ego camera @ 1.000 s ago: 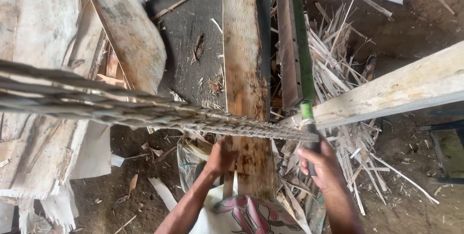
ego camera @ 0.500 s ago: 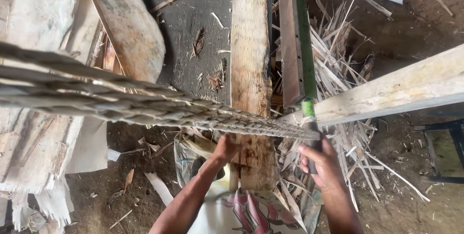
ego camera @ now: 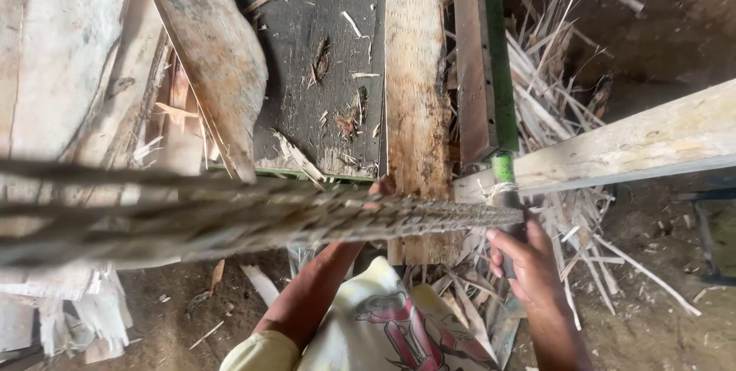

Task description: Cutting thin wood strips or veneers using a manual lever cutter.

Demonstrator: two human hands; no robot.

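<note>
Wooden plank (ego camera: 416, 95) under left hand (ego camera: 381, 186).

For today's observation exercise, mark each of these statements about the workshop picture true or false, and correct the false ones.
1. The right hand grips a dark handle below a green bar. True.
2. The left hand touches the near end of a long plank. True.
3. The ground is swept clean. False: wood splinters litter it.
4. A braided rope crosses the view. True.
5. The plank is painted blue. False: it is bare brown wood.

A blurred rope (ego camera: 230, 214) hides most of the left hand (ego camera: 381, 185).
</note>
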